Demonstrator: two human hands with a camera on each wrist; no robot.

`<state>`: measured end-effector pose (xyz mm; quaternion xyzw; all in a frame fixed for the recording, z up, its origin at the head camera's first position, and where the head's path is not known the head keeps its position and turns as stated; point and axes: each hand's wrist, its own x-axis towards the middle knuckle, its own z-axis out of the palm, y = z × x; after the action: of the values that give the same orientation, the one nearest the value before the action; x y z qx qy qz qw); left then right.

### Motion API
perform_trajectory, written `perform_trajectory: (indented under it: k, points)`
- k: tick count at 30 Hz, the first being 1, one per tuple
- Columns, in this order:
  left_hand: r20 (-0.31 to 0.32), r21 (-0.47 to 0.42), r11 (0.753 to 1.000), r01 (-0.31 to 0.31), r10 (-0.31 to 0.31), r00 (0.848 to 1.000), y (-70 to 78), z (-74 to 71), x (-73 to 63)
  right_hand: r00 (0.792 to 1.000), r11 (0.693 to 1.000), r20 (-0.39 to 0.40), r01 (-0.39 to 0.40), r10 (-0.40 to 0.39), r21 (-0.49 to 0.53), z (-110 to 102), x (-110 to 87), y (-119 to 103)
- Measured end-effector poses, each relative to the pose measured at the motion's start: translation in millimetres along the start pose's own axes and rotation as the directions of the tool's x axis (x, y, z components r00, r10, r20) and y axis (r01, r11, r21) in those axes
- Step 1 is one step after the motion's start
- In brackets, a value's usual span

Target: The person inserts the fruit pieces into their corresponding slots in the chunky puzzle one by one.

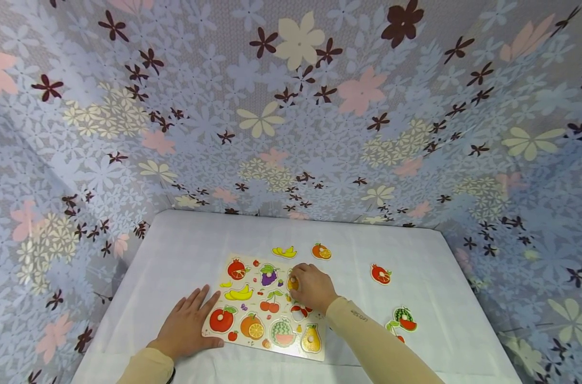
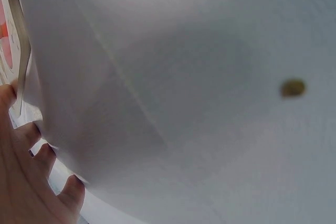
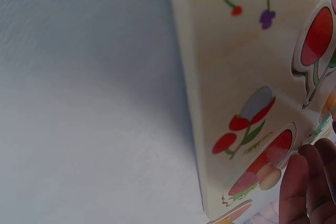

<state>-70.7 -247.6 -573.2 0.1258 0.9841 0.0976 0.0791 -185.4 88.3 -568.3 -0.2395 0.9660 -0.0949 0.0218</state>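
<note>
A wooden fruit puzzle board [image 1: 266, 352] lies tilted on the table. My left hand [image 1: 187, 325] is spread flat at its left side, with the thumb against the lower left corner. My right hand [image 1: 315, 288] is over the board's upper right, its fingers pinching a yellow-orange pineapple puzzle piece [image 1: 293, 281] at its slot; the hand hides part of it. On the board, a grape piece [image 1: 268, 274] and a pear piece [image 1: 311, 338] show knobs. In the right wrist view, a strawberry piece [image 3: 262, 166] with a knob is near my fingers [image 3: 294, 187].
Loose banana [image 1: 284, 252] and orange [image 1: 321, 251] pieces lie behind the board. Farther right are a pomegranate piece [image 1: 380, 274] and a watermelon piece [image 1: 405, 319], with a cherry piece [image 1: 393, 326] partly behind my right sleeve. Flowered cloth [image 1: 291, 160] surrounds the white table [image 1: 199, 234].
</note>
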Motion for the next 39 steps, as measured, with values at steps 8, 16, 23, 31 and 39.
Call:
perform_trajectory:
  k: [8,16,23,31,39]
  points:
    - [0.020,0.001,1.000,0.002,-0.002,1.000,-1.2,1.5,0.5,0.999,0.998,0.027,-0.033,0.032,0.058,-8,-2.7,5]
    - [0.014,-0.009,1.000,-0.005,0.006,1.000,-1.4,0.5,0.3,0.999,0.997,0.003,-0.047,0.047,0.057,-18,-8.0,18]
    - [0.013,-0.008,1.000,0.002,-0.002,1.000,0.4,-0.2,0.0,0.997,0.996,-0.021,-0.070,0.071,0.059,-24,-12.1,31]
    - [0.011,-0.012,1.000,0.004,-0.004,1.000,0.1,-1.4,-1.1,0.993,0.992,-0.020,-0.114,0.115,0.061,-30,-12.1,39]
    - [0.015,-0.024,1.000,0.007,-0.007,1.000,2.3,-2.2,-2.0,0.997,0.997,-0.063,-0.046,0.049,0.056,-31,-3.6,43]
